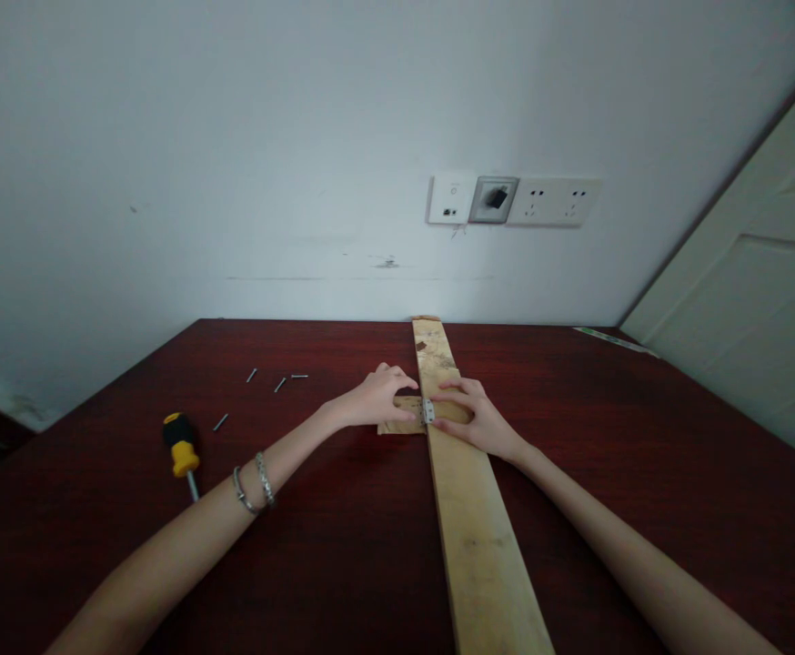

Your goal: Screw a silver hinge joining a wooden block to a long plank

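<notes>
A small silvery metal hinge (428, 411) sits at the left edge of a long wooden board (483, 546), where a short light-brown piece (401, 426) meets the board from the left. My right hand (480, 420) reaches over the board, thumb and finger at the two ends of the hinge, appearing to hold it. My left hand (374, 398) is over the short piece, its thumb and fingers apart and curved toward the hinge. Nothing shows between the left fingers. Whether the hinge is fastened cannot be made out.
On the left of the dark red table (288, 564) lies a yellow-and-black screwdriver (182, 446). Several screws (280, 385) are scattered beyond it. The board runs back to the white wall, which carries sockets (554, 202). A narrow strip (612, 339) lies at the back right.
</notes>
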`<state>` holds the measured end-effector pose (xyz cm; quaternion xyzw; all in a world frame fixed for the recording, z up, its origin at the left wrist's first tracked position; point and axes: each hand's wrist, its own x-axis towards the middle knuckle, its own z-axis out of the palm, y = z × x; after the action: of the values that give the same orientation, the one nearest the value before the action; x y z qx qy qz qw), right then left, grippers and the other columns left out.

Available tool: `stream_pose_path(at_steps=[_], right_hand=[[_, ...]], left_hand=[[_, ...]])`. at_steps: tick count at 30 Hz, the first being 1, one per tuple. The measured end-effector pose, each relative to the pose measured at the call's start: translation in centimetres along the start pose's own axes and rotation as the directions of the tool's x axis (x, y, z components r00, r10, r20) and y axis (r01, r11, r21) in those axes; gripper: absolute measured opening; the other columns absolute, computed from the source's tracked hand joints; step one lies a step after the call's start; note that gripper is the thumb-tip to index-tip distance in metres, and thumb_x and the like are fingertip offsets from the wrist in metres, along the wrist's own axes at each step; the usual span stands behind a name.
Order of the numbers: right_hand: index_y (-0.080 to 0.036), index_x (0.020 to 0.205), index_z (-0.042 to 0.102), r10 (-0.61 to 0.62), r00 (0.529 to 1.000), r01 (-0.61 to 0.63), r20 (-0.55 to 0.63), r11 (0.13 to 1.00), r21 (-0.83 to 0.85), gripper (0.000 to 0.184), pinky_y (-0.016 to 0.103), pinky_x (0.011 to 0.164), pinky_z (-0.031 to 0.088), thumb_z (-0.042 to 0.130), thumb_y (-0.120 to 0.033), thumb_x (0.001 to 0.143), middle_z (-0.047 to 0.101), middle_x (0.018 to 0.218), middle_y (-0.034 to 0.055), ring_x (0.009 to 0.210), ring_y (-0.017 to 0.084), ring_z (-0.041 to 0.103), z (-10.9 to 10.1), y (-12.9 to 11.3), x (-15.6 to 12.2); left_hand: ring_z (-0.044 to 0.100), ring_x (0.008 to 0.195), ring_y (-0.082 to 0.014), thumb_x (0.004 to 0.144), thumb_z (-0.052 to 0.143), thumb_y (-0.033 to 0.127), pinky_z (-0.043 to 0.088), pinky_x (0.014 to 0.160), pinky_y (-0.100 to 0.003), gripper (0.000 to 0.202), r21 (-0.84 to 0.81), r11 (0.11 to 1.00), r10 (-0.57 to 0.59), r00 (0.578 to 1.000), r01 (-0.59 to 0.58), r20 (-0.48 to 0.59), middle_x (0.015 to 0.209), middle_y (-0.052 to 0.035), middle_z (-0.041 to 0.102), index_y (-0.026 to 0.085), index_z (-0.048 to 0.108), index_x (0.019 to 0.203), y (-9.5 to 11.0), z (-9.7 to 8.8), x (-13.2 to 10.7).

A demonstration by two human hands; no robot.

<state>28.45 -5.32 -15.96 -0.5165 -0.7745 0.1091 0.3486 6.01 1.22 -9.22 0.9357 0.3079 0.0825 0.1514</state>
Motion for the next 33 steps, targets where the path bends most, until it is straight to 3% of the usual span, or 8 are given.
stream_pose_path(at_steps=[18,33], right_hand=[[-0.028,0.106,0.069,0.0,1.0,0.0,0.013,1.0,-0.015,0.036,0.048,0.103,0.036,0.066,-0.047,0.076,0.054,0.119,0.0074,0.117,0.028,0.043,0.0,0.1,0.0],[-0.028,0.103,0.069,-0.029,1.0,0.028,-0.002,0.999,-0.026,0.032,0.048,0.102,0.038,0.067,-0.044,0.076,0.054,0.117,0.0068,0.115,0.027,0.045,0.0,0.0,0.0]], left_hand=[[0.046,0.102,-0.0261,0.076,0.07,0.039,0.04,0.089,-0.037,0.045,-0.011,1.0,0.008,1.0,-0.008,0.005,0.109,-0.0082,0.058,0.018,0.061,0.114,0.1,-0.1,-0.1],[0.046,0.102,-0.0274,0.071,0.072,0.042,0.041,0.087,-0.037,0.046,-0.017,1.0,0.018,0.999,-0.017,0.032,0.107,-0.008,0.058,0.02,0.063,0.111,0.5,1.5,0.1]])
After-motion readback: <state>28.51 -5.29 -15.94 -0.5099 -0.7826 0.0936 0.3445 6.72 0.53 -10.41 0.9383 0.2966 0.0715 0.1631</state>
